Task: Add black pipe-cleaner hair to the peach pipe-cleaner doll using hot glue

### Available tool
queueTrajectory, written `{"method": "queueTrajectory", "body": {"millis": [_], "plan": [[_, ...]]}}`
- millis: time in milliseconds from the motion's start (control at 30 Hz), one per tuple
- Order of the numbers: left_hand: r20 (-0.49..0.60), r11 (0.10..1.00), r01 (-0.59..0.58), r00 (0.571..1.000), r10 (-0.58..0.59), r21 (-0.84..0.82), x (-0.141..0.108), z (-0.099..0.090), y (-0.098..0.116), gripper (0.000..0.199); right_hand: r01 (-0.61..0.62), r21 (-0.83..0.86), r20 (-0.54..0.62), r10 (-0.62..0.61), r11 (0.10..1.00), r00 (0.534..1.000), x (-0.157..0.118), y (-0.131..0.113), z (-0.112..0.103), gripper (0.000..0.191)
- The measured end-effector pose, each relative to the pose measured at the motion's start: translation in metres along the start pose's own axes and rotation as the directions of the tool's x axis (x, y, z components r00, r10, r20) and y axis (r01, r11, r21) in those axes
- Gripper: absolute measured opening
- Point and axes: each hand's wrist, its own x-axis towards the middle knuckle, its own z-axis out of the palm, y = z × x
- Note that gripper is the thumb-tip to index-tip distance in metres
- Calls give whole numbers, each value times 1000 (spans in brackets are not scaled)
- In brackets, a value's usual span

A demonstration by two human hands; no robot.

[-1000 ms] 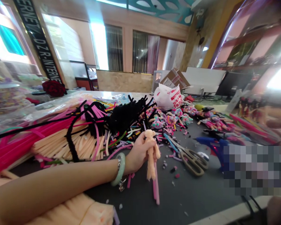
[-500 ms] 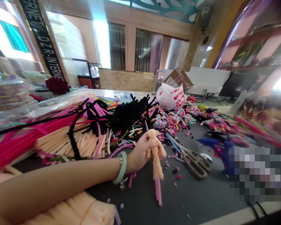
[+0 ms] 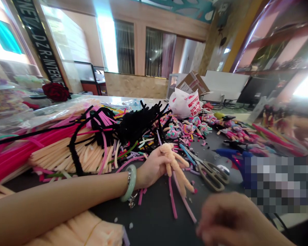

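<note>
My left hand (image 3: pixel 152 167), with a pale green bangle (image 3: pixel 130 182) on its wrist, is closed on a peach pipe-cleaner doll (image 3: pixel 175 162) by its upper body. The doll leans, its limbs pointing down to the right. Two pink pipe cleaners (image 3: pixel 172 198) hang below it; where they join is hidden. My right hand (image 3: pixel 224 218) is low at the right, apart from the doll. Its fingers look curled but are smeared by motion, and whether it holds anything does not show. Scissors (image 3: pixel 213 174) lie on the dark mat (image 3: pixel 154 218) beyond it.
A blue glue gun (image 3: pixel 233 159) stands at the right near the scissors. Peach pipe cleaners (image 3: pixel 66 157), a black bundle (image 3: pixel 138 123) and small colourful dolls (image 3: pixel 190 128) cover the back. A tied peach bundle (image 3: pixel 84 230) lies in front. Scraps dot the mat.
My right hand has come into view at the lower right. The doll's lower end has swung to the right, and its limbs and the pink pipe cleaners have spread apart.
</note>
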Motion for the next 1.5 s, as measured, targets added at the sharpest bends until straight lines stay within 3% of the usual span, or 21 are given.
{"method": "queueTrajectory", "body": {"millis": [67, 200, 400, 500, 733, 933, 1500], "plan": [[-15, 999, -5, 1000, 5, 35, 0, 0, 0, 25, 6, -26, -32, -7, 1000, 999, 18, -15, -5, 21], [-63, 996, -3, 998, 9, 95, 1, 1, 0, 27, 101, -142, -222, -131, 985, 966, 44, -29, -14, 26], [-63, 992, -37, 997, 45, 119, 0, 1, 0, 34, 93, -334, -85, -128, 938, 988, 62, -31, -13, 25], [-63, 992, -47, 997, 55, 114, 0, -1, -1, 33, 81, -340, -63, -109, 937, 992, 68, -35, -9, 29], [-190, 993, -19, 981, 41, 115, 0, -3, -3, 44, -66, 10, -65, 66, 998, 996, 78, -26, -1, 33], [-195, 997, -26, 980, 40, 73, 0, -3, -1, 50, -114, 364, 6, 120, 924, 993, 77, -23, 7, 26], [-180, 999, -31, 983, 36, 33, 3, -8, 2, 32, -97, 627, 12, 115, 773, 993, 84, -40, 26, 5]]}}
